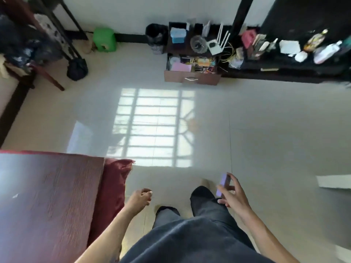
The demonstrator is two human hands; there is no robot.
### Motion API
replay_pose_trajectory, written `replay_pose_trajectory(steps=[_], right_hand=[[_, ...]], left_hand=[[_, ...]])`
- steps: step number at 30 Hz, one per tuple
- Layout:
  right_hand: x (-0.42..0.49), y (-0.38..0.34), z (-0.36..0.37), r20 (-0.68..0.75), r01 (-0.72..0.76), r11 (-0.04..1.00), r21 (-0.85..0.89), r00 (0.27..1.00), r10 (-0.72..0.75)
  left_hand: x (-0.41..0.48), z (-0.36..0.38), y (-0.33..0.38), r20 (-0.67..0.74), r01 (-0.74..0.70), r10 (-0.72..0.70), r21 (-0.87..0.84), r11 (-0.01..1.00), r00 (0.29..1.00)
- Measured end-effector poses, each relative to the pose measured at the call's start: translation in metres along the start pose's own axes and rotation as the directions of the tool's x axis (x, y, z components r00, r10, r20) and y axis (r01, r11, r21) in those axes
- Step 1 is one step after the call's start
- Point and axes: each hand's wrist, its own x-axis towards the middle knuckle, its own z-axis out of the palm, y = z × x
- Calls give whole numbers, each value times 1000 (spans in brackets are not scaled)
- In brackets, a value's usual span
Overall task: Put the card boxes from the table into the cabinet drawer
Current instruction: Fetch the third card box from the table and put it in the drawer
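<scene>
A pale tiled floor (247, 120) fills most of the frame, with a bright window pattern of light on it in the middle. At the lower left a dark red table (47, 202) is cut off by the frame edge. At the top, a low dark cabinet (275, 67) carries many small things that are too blurred to name; its drawer (191, 77) stands pulled out and is already full of colourful items. At the lower right, the right hand (232, 194) grips a small purple card box (223, 184) between thumb and fingers, above the person's dark trousers (190, 234). The left hand (139, 199) is loosely curled and holds nothing.
</scene>
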Motion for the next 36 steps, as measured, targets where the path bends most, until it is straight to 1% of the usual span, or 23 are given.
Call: replay_pose_trajectory(steps=[3, 5, 11, 19, 24, 28, 31, 33, 36], right_hand=[[16, 7, -39, -74, 5, 999, 39, 997, -2], [32, 7, -65, -93, 4, 999, 44, 996, 0], [89, -13, -126, -5, 63, 997, -45, 998, -64], [164, -74, -156, 42, 61, 997, -45, 997, -59], [209, -127, -158, 52, 65, 998, -18, 997, -64], [238, -174, -161, 9, 59, 998, -17, 998, -59], [262, -209, -167, -29, 77, 997, -7, 997, -77], [275, -228, -171, -43, 71, 997, 8, 997, -70], [298, -258, -178, -49, 64, 997, 52, 997, -62]], left_hand=[[15, 18, 46, 0, -32, 32, 53, 998, 999], [20, 34, 72, 3, -41, 40, 65, 997, 999], [20, 72, 128, 7, -20, 19, 124, 992, 1000], [39, 72, 170, -2, 89, -91, 182, 979, 996], [83, 51, 204, -1, 94, -96, 236, 967, 995], [126, 26, 254, 11, 111, -117, 234, 966, 993], [162, 10, 308, 5, 112, -115, 168, 979, 993], [184, 3, 347, 4, 91, -92, 152, 984, 996], [217, -2, 411, 28, 37, -40, 81, 996, 999]])
